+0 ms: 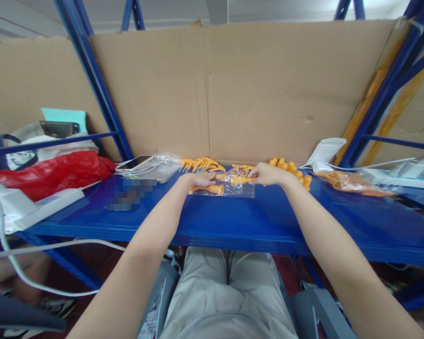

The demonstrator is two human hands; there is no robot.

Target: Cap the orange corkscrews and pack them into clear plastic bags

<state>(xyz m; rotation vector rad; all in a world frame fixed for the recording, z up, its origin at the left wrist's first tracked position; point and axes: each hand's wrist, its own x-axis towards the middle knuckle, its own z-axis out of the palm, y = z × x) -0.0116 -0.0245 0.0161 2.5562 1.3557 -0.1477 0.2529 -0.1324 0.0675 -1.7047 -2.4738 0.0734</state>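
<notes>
two hands are at work over the blue table [233, 216]. the right hand [268, 174] pinches the end of one orange piece [239, 180], its fingertips together on it, above one clear plastic bag [245, 191] lying flat near the table's middle. the left hand [199, 179] lies low at the bag's left side; whether its fingers are closed on anything cannot be told. a second orange piece [215, 189] lies at the bag, just in front of the left hand. behind are one bunch of thin orange pieces [203, 165] and, to the right, one bunch of stubby orange pieces [288, 168], both too crowded to count. farther right sits one orange package [356, 181]. both forearms [155, 226] stretch forward and slant inward, backs of the hands up, fingers facing each other.
</notes>
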